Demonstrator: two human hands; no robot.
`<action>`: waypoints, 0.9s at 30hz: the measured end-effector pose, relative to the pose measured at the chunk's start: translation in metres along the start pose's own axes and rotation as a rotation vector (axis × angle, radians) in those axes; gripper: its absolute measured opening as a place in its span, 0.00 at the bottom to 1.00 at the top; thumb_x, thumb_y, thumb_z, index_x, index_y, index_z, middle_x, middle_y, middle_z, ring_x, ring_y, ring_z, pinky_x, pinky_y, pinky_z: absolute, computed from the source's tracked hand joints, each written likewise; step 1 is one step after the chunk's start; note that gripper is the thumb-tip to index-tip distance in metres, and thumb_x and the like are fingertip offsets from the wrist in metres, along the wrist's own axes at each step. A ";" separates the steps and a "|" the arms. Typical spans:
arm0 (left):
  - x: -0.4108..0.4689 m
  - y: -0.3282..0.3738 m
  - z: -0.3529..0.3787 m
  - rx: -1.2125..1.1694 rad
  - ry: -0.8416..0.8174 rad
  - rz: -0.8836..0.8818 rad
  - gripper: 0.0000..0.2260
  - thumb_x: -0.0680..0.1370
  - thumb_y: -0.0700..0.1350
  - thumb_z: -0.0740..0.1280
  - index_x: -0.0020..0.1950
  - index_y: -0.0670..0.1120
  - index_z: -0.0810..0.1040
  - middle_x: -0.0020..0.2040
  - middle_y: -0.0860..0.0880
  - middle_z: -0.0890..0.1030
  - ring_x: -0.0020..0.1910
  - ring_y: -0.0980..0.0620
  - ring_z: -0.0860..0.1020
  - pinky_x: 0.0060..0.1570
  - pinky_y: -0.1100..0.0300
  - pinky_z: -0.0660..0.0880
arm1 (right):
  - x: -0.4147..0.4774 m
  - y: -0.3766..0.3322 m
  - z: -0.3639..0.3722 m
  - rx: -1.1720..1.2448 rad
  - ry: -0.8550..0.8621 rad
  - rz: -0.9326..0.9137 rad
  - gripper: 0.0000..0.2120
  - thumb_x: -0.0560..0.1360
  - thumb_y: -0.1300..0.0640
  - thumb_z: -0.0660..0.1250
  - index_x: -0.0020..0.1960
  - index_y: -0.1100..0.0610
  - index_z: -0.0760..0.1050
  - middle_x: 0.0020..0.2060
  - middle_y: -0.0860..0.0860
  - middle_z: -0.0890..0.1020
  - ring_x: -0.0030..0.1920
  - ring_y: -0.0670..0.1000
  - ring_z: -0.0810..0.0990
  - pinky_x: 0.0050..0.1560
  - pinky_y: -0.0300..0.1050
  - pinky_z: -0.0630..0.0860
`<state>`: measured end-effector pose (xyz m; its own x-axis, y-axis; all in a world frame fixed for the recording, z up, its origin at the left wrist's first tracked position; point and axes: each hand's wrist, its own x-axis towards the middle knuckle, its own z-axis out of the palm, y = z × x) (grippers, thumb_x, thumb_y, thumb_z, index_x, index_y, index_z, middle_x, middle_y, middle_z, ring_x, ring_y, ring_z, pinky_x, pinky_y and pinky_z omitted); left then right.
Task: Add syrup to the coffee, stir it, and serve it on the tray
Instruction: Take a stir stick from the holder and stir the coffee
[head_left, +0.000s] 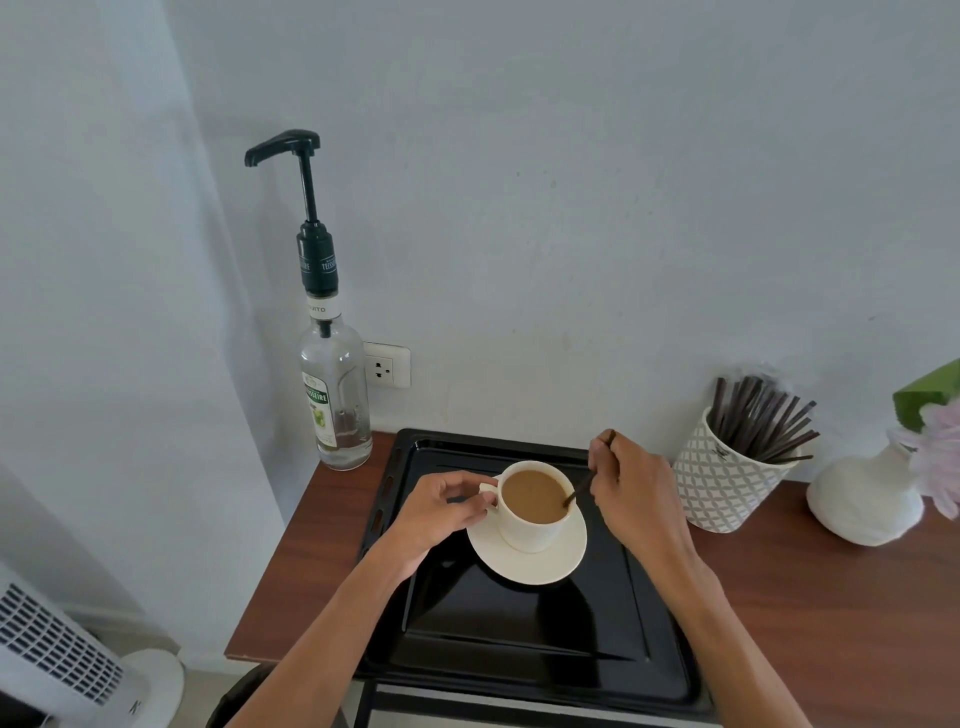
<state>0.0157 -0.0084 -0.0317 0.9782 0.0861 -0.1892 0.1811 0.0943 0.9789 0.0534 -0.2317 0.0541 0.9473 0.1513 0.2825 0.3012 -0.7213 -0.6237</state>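
Observation:
A white cup (530, 527) full of milky coffee stands on a white saucer (550, 564), on the far part of a black tray (519, 639). My left hand (441, 506) pinches the cup's handle. My right hand (631, 486) holds a dark stir stick (576, 493) whose lower end dips into the coffee at the cup's right side. A clear syrup bottle (335, 395) with a tall black pump stands left of the tray, by the wall.
A patterned white pot (722, 488) holding several dark stir sticks stands right of the tray. Further right are a white vase (865, 499) and pink flowers. The wooden counter (831, 597) ends just left of the tray. A white fan stands on the floor, lower left.

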 end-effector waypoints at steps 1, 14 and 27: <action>0.000 0.000 0.000 0.001 0.003 -0.001 0.07 0.78 0.39 0.74 0.53 0.49 0.89 0.52 0.47 0.89 0.60 0.48 0.84 0.62 0.54 0.81 | -0.003 -0.001 0.002 0.054 -0.038 0.017 0.14 0.83 0.58 0.58 0.39 0.55 0.73 0.28 0.52 0.81 0.32 0.56 0.81 0.41 0.60 0.80; -0.005 0.007 0.002 0.121 0.066 0.002 0.08 0.79 0.41 0.72 0.55 0.49 0.88 0.52 0.51 0.89 0.59 0.52 0.84 0.67 0.49 0.78 | -0.005 -0.015 0.002 0.125 -0.104 -0.068 0.14 0.84 0.58 0.58 0.41 0.54 0.76 0.31 0.51 0.83 0.33 0.52 0.83 0.43 0.58 0.81; -0.018 0.020 -0.023 0.167 0.098 0.049 0.07 0.80 0.39 0.71 0.56 0.46 0.86 0.52 0.47 0.88 0.55 0.52 0.86 0.59 0.58 0.82 | -0.019 -0.028 -0.024 0.308 0.234 -0.097 0.14 0.85 0.55 0.58 0.43 0.48 0.76 0.34 0.46 0.84 0.35 0.45 0.84 0.39 0.47 0.84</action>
<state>-0.0008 0.0151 -0.0104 0.9729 0.1838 -0.1400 0.1563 -0.0772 0.9847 0.0247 -0.2304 0.0834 0.8729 0.0254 0.4873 0.4408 -0.4693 -0.7651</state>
